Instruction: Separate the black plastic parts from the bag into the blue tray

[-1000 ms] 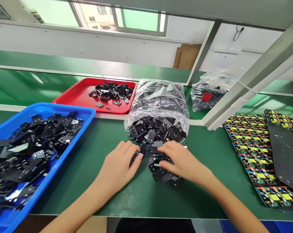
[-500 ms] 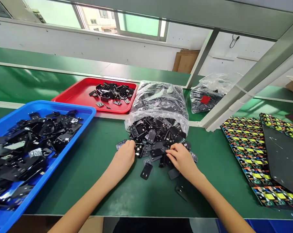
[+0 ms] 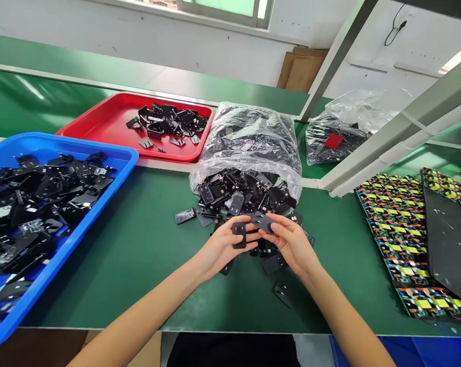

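Observation:
My left hand point(image 3: 224, 244) is turned palm up, with its thumb pressing a small black rectangular plastic cover point(image 3: 238, 235) against the fingers. Between the thumb and fingers of my right hand point(image 3: 291, 242) is a second dark flat cover point(image 3: 262, 223), tilted, its left end close to my left fingertips. Both hands are just above a heap of black plastic pieces point(image 3: 249, 193) spilling from the open mouth of a clear plastic bag point(image 3: 253, 135). Part of the heap is hidden behind my hands. A single black piece point(image 3: 282, 292) lies nearer the table's front edge.
A blue tray point(image 3: 125, 176) full of black pieces stands at the left. Behind it, a red tray point(image 3: 108, 120) holds smaller black parts. Another filled bag point(image 3: 333, 137) sits at the back right beside a metal post point(image 3: 390, 137). Circuit board panels point(image 3: 386, 239) lie at the right.
Both hands have come up from the heap and closer together, each now with a black cover in it. My left hand has turned palm up. The camera view has tilted down.

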Tool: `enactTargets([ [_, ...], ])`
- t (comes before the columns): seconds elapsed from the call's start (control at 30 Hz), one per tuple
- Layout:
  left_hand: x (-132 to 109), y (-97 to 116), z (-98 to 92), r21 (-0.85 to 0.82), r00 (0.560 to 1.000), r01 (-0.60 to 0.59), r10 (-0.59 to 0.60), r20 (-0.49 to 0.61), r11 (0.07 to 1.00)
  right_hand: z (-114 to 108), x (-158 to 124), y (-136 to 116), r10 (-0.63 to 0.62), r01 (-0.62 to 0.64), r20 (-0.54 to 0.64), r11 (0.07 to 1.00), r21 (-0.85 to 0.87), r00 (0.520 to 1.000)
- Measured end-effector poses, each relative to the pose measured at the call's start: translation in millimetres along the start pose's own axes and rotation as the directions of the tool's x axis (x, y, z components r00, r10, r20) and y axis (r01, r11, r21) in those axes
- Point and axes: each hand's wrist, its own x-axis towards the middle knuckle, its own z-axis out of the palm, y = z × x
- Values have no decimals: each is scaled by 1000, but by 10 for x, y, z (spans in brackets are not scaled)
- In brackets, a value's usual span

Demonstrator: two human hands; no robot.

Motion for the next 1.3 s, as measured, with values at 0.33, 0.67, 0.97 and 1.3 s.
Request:
enactTargets([
  [0.33, -33, 113, 6, -372, 998, -28, 9, -55, 928, -2, -3, 264, -108, 105, -1, 975, -197, 994],
  [0.67, -42, 114, -2, -325, 1000, -11, 14, 6, 946, 33, -69, 282, -341, 391, 192, 778, -491, 920],
  [0.97, -35, 129, -21, -302, 998, 3, 15, 57, 953, 47, -112, 323, -405, 463, 247, 619, -635, 880],
  [1.3, -22, 144, -36, -302, 999, 33, -30, 14, 953, 81, -141, 321, -444, 474, 235, 569, -672, 865],
])
